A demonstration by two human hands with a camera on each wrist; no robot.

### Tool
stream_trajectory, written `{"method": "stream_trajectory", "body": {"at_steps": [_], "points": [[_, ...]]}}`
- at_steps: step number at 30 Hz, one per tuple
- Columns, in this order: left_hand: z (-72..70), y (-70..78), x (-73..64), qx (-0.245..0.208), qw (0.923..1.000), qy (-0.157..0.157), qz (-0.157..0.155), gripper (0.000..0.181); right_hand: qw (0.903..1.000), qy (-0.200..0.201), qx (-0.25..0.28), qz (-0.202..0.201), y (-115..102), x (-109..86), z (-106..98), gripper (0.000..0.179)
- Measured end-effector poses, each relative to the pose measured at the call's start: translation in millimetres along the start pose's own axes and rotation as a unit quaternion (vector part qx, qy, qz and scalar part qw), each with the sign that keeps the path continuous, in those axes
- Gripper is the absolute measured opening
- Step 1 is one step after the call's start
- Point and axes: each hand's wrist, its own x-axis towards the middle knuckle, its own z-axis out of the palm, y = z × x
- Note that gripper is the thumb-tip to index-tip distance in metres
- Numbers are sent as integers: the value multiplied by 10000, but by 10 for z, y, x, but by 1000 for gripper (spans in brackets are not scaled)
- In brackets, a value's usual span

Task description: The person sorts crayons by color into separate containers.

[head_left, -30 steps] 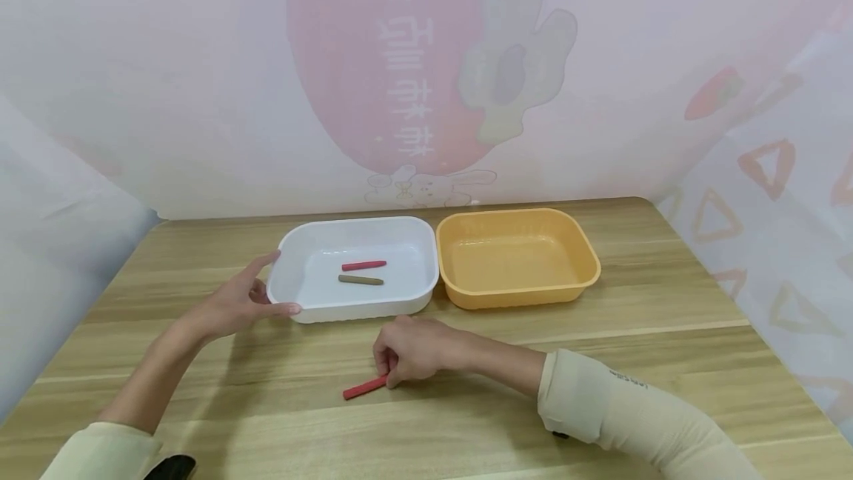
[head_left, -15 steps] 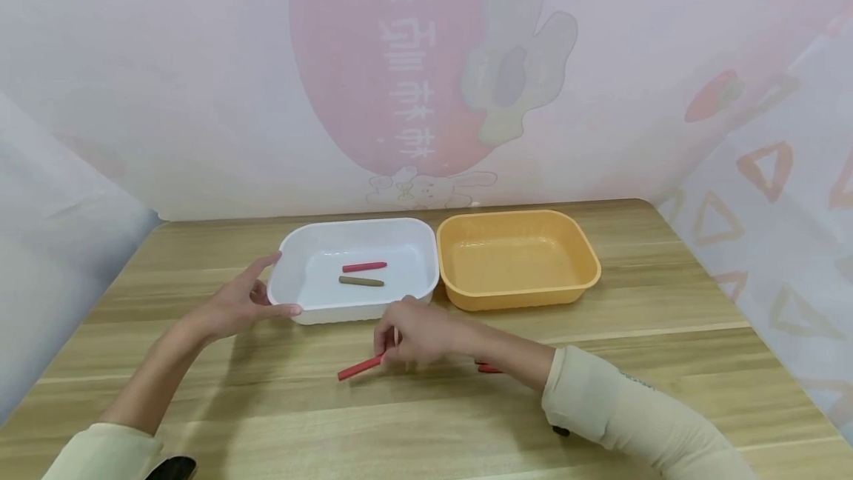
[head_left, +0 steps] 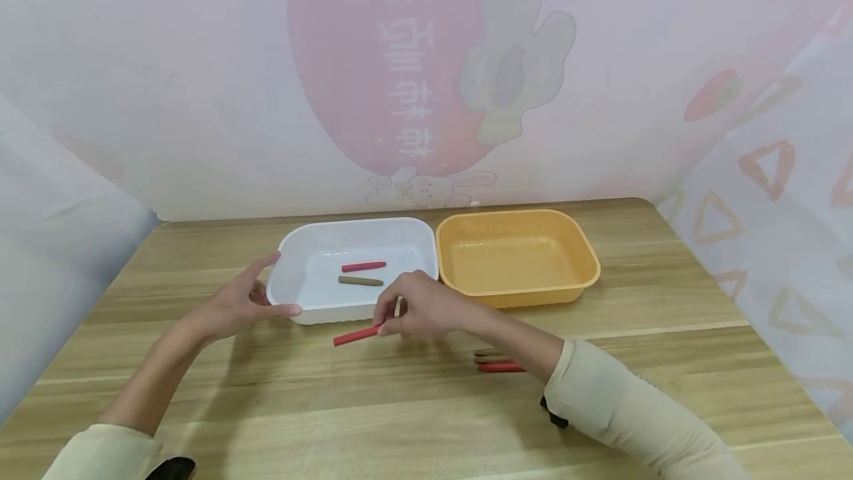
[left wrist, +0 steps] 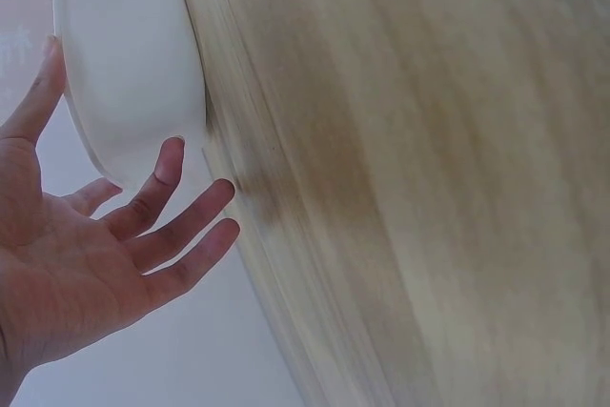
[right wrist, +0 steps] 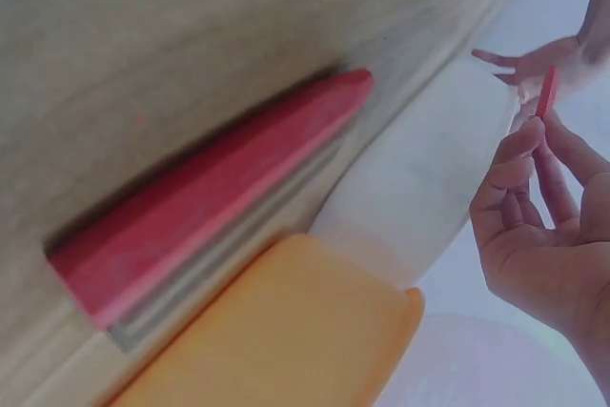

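Your head view has two crayons (head_left: 360, 281) already inside the smooth white tray (head_left: 340, 314) and a red crayon (head_left: 353, 336) pinched by your right hand (head_left: 426, 306) just in front of it. Left wrist: your left hand (left wrist: 91, 250), fingers loosely spread, touches the tray's rim; right wrist: tapered, faceted crayons (right wrist: 219, 193) remain on the wood-grained bench (right wrist: 143, 92)
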Motion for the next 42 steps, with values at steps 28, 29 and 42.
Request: {"method": "stream_trajectory", "body": {"at_steps": [28,29,42], "points": [[3,-3,-7,10,10000,45,78,108,9911,1238,-196,453,234,399,-220,4],[4,-5,-8,21,10000,54,78,108,9906,1264,-224,474,247,424,-223,4],[0,2,-15,-21,9999,48,132,108,9847,1302,-312,1113,363,638,-214,4]]}}
